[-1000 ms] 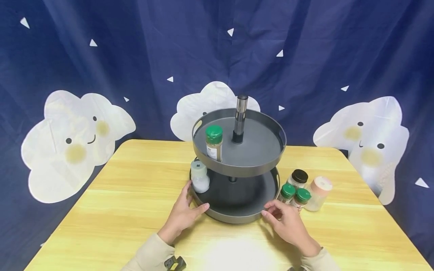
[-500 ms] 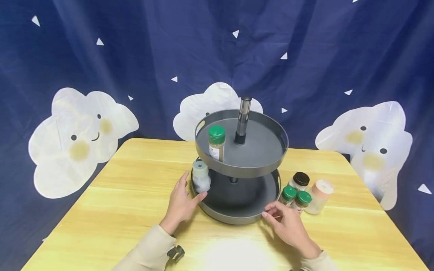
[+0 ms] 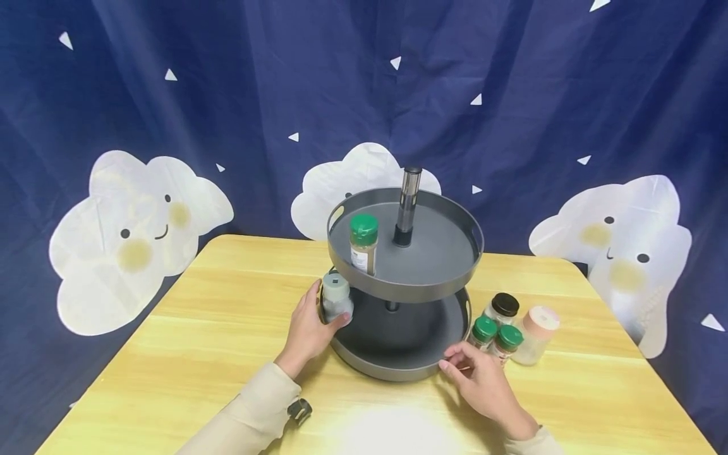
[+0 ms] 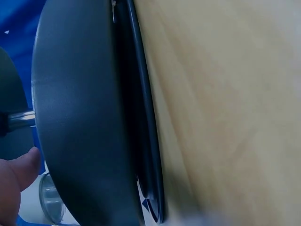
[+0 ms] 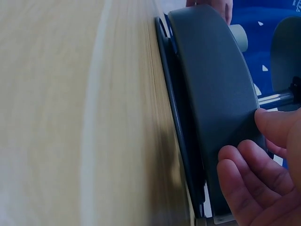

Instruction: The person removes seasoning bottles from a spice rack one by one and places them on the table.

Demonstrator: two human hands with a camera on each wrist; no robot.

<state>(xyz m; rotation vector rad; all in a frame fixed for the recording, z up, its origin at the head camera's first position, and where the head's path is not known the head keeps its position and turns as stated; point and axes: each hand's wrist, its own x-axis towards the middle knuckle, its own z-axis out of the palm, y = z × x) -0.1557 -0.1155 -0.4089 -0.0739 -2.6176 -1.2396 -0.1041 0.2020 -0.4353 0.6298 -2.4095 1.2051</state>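
Note:
A two-tier dark grey turntable rack stands on the table; its lower tray (image 3: 398,344) lies under the upper tray (image 3: 435,253). At the lower tray's left side is a jar (image 3: 337,291) with a pale green lid and white contents. My left hand (image 3: 309,333) holds this jar, thumb at its front and fingers along its left side. My right hand (image 3: 486,387) pinches the lower tray's front right rim; in the right wrist view the thumb is over the edge and curled fingers (image 5: 251,174) lie against the outer wall. A green-capped spice bottle (image 3: 364,246) stands on the upper tray.
Right of the rack, close to my right hand, are two green-capped spice bottles (image 3: 485,328), a black-lidded jar (image 3: 504,304) and a pink-lidded jar (image 3: 539,332). A metal post (image 3: 407,202) rises through the trays. Behind the table hangs a blue curtain (image 3: 261,82) with clouds.
My left hand has shifted from the lower tray's front left rim up to the pale green-lidded jar and closed around it. The right hand has stayed on the rim. The head view has shifted slightly.

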